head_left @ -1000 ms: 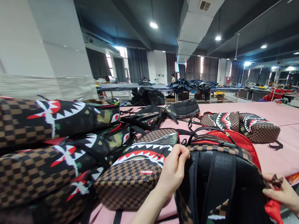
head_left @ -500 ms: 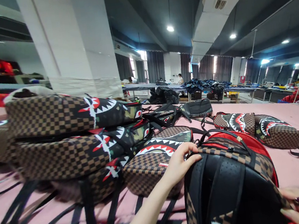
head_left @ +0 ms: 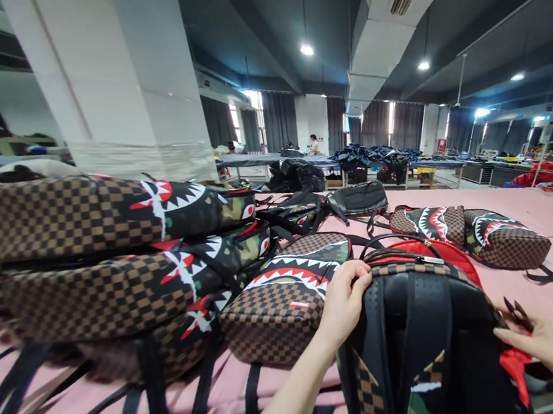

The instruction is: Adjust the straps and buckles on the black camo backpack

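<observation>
In front of me a black-backed backpack (head_left: 412, 325) stands upright, its brown check trim and red lining showing at the top. My left hand (head_left: 346, 299) is closed on its top left edge, thumb and fingers pinching the rim. At the pack's right side, my right hand (head_left: 542, 339) is closed around small dark thread snips (head_left: 518, 313), whose pointed tips stick up past the fingers. The fingertips of that hand touch or nearly touch the pack's side edge. Red material (head_left: 516, 369) hangs just below them; whether it belongs to the pack I cannot tell.
Several checked backpacks with shark-mouth prints form a stack (head_left: 88, 277) on the left, straps dangling over the edge of the pink-covered table (head_left: 507, 195). Another backpack (head_left: 279, 307) lies beside my left hand, and two more backpacks (head_left: 505, 239) lie at the right. A pillar (head_left: 109, 73) rises behind.
My right hand has risen along the pack's side, bringing the snips' tips into clearer view. The backpack has turned slightly and sits more upright. My left hand keeps its hold; the camera has swung slightly right.
</observation>
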`<state>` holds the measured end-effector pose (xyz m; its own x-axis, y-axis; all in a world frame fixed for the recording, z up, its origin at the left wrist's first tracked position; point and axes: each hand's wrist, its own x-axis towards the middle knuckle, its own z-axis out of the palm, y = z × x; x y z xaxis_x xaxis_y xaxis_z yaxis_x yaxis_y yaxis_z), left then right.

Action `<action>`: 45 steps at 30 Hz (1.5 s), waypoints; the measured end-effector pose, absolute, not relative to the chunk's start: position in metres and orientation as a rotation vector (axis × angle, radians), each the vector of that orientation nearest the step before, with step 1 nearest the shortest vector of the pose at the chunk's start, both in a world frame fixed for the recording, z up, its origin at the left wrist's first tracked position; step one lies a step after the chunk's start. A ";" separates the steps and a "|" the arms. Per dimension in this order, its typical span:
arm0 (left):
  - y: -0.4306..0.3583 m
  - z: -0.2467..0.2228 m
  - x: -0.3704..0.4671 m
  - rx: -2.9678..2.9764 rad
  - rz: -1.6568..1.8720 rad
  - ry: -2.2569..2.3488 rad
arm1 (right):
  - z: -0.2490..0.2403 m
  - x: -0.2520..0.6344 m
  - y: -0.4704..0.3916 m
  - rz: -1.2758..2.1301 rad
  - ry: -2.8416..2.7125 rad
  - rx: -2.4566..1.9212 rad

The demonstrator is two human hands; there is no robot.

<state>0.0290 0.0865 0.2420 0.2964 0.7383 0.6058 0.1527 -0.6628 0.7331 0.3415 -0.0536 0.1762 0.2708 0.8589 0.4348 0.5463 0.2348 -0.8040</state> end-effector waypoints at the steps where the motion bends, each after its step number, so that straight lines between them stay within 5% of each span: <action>1: 0.083 0.241 0.030 1.995 1.391 0.811 | 0.183 0.344 -0.052 0.357 -1.411 -1.436; 6: 0.067 0.241 0.032 1.972 1.483 0.860 | 0.245 0.335 -0.053 0.304 -1.400 -1.403; 13: 0.052 0.248 0.038 1.977 1.523 0.916 | 0.311 0.252 -0.046 -0.236 -2.037 -1.327; 34: 0.046 0.247 0.035 2.012 1.518 0.958 | 0.325 0.199 -0.012 -0.314 -2.321 -1.495; 45: 0.064 0.239 0.037 1.898 1.567 0.862 | 0.303 0.238 0.018 0.022 -1.843 -1.321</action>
